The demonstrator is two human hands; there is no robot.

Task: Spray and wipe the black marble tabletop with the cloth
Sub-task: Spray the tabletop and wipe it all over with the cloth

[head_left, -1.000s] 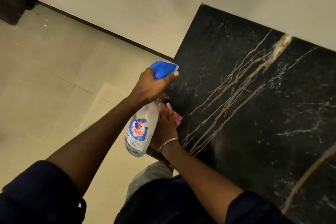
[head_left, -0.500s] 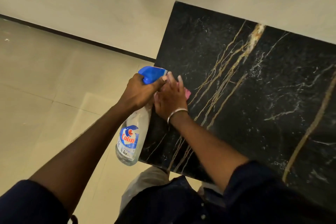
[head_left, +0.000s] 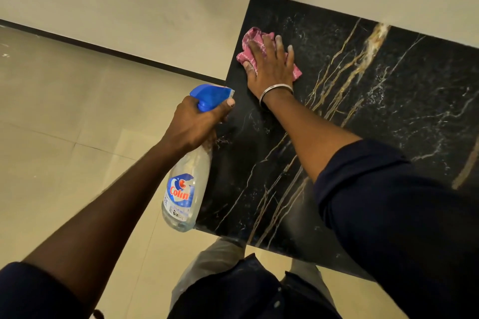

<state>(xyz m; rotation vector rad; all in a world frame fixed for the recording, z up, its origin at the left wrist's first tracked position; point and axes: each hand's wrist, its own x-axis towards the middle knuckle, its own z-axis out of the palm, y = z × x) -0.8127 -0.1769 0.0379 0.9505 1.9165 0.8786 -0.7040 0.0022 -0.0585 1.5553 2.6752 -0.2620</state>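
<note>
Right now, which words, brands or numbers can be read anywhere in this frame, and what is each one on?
"Colin": red letters on the blue label of the spray bottle that the left hand grips.
Small print lower on the same label: too small and blurred to read.
No writing shows on the cloth under the right hand, nor on the tabletop.

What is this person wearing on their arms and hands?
The left hand and right hand are bare, without gloves. The left sleeve and right sleeve are dark navy, pushed up the arms. A thin silver bangle circles the right wrist.
</note>
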